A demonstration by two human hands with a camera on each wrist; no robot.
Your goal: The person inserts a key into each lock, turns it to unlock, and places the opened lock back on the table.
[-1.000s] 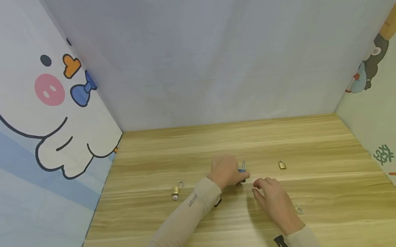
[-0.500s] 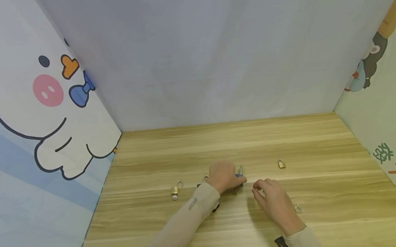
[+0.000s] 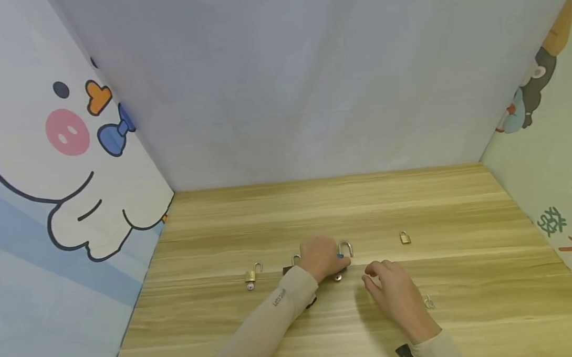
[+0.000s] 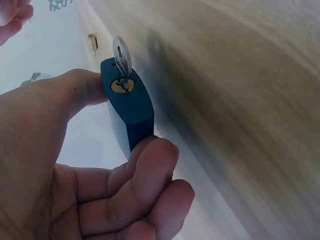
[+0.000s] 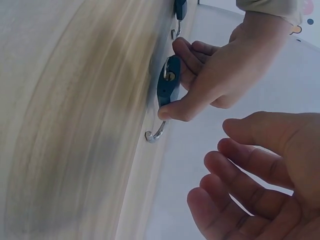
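Note:
My left hand [image 3: 319, 259] grips a blue padlock [image 4: 137, 107] between thumb and fingers, over the middle of the table. A silver key [image 4: 122, 57] stands in its keyhole. The padlock's shackle [image 3: 345, 247] is raised and unlatched, pointing away from me in the head view. To the right, my right hand [image 3: 398, 295] hovers with loosely bent fingers and holds nothing. In the right wrist view its fingers [image 5: 220, 160] are apart from the padlock. Just left of my left hand lies a second dark padlock [image 3: 287, 270], partly hidden by the sleeve, its shackle unlatched.
A brass padlock [image 3: 250, 277] with its shackle unlatched and a key in it lies at left on the wooden table [image 3: 215, 328]. Another brass padlock [image 3: 405, 238], closed, sits at back right. Small silver keys [image 3: 429, 301] lie beside the right hand. Printed cloth walls surround the table.
My left hand has moved slightly left and toward me and turned the blue padlock, so its shackle now shows as a full hook. The right hand has barely moved.

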